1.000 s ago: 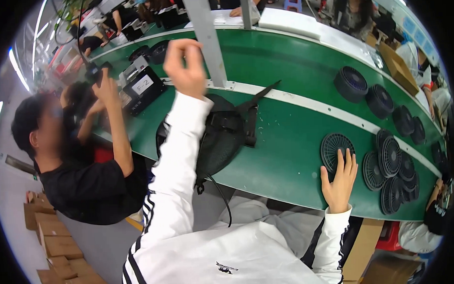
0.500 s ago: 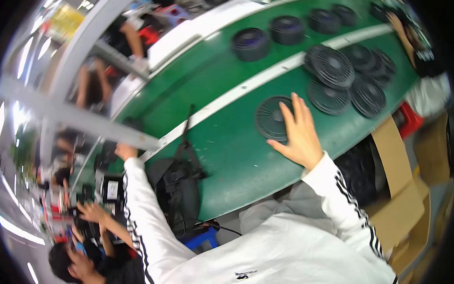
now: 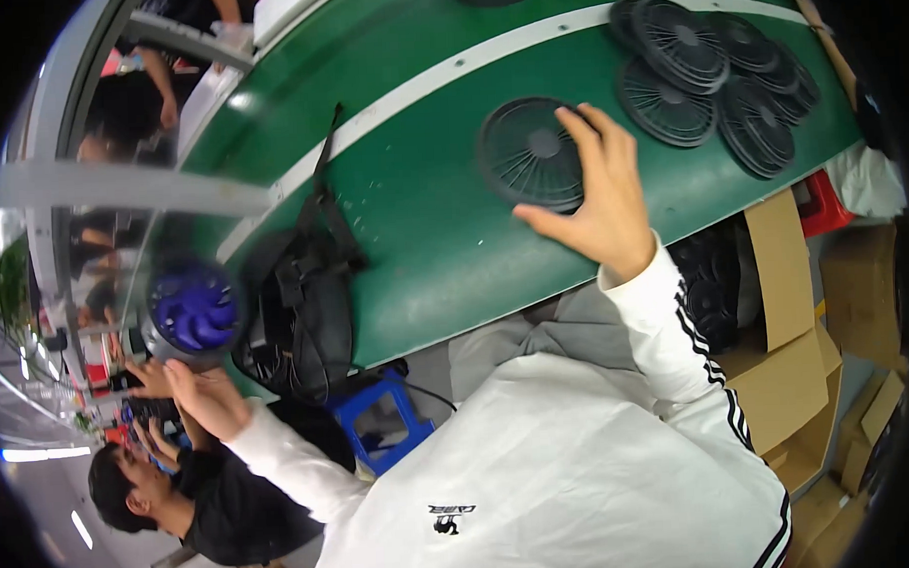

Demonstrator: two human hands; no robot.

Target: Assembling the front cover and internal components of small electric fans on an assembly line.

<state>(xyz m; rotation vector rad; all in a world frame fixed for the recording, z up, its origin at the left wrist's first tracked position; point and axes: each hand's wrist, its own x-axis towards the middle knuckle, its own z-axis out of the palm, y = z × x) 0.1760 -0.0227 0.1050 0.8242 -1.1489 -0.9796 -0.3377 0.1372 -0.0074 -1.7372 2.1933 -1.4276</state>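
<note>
A fan (image 3: 195,308) is gripped at its lower edge by the left hand (image 3: 210,398), beside the bag (image 3: 325,289), while the right hand (image 3: 607,199) is spread, unclenched, over the right edge of a grille (image 3: 525,151) laid on the bench (image 3: 424,275) near piled grilles (image 3: 684,46).

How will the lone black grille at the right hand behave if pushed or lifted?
The black grille looks light, its spokes open enough to show green bench through. Lying flat, it would probably slide rather than tip. Its thin spokes might flex or snap if squeezed.
</note>
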